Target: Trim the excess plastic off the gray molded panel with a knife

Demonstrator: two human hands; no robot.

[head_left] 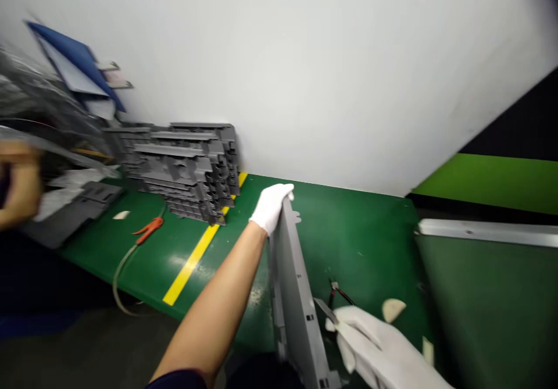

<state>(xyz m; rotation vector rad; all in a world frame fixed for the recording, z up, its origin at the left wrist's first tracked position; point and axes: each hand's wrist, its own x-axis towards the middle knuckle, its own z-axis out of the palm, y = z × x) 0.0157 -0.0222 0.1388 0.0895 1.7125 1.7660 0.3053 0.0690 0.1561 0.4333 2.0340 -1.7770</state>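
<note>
I have the grey panel (300, 287) on edge at six o'clock, smooth-faced with small dark slots along its rim, long axis running away toward twelve. At five o'clock my gloved right hand (368, 342) is closed around a knife (326, 310), blade toward ten; beyond, my gloved left hand (271, 207) curls over the panel's far end.

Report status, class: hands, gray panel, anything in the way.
Left hand gripping gray panel, on edge. Right hand holding knife. Possible obstruction: pliers near knife.
</note>
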